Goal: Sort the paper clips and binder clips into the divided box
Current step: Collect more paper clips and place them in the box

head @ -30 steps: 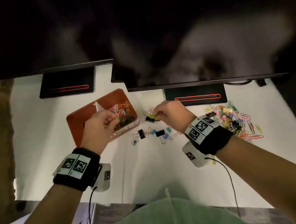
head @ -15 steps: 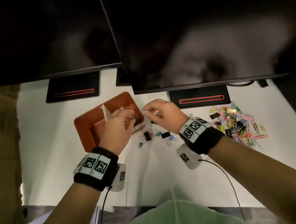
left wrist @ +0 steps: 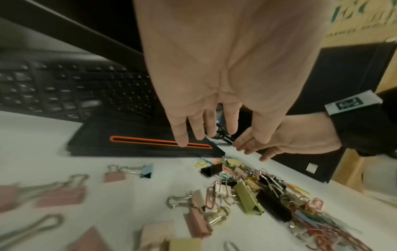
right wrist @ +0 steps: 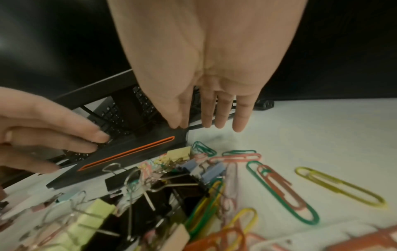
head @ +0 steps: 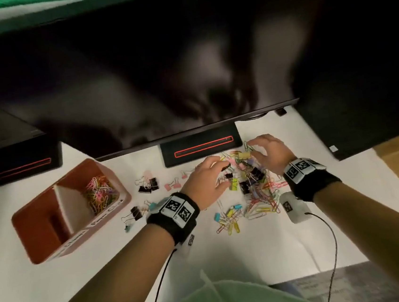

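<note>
Both hands gone from divided box [head: 42, 231] to mixed clip pile [head: 251, 182]; left hand [head: 205, 182], right hand [head: 268, 152] spread, apparently empty: next grab.

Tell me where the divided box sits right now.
In the head view the divided box sits on the white table's left side, left of the left hand.
</note>
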A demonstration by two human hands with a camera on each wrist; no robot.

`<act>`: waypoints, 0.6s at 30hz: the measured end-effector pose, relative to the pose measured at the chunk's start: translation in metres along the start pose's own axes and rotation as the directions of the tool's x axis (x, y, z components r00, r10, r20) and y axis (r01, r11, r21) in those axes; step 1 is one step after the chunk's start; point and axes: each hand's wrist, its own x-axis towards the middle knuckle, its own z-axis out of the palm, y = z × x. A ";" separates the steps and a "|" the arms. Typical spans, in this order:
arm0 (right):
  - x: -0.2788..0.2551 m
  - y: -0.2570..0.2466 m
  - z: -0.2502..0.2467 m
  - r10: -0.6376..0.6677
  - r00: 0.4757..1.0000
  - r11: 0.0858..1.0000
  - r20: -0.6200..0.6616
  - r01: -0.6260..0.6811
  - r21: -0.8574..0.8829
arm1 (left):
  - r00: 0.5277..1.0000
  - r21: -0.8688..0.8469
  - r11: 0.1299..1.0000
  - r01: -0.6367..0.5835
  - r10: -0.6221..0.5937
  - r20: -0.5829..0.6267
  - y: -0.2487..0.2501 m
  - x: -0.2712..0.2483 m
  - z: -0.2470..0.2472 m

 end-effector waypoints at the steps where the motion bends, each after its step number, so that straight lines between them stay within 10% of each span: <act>1: 0.004 0.002 0.000 -0.024 0.999 1.000 0.023 0.024 0.007 | 1.000 0.015 1.000 0.007 -0.007 0.028 0.003 0.012 0.004; 10: 0.025 0.010 0.016 -0.188 0.974 0.982 0.124 0.185 0.030 | 0.993 0.223 0.975 -0.002 -0.024 0.115 -0.005 0.048 0.033; 18: -0.009 0.027 0.034 -0.328 0.920 0.944 0.212 0.311 0.113 | 0.995 0.013 0.998 0.065 -0.066 0.079 -0.009 -0.006 0.044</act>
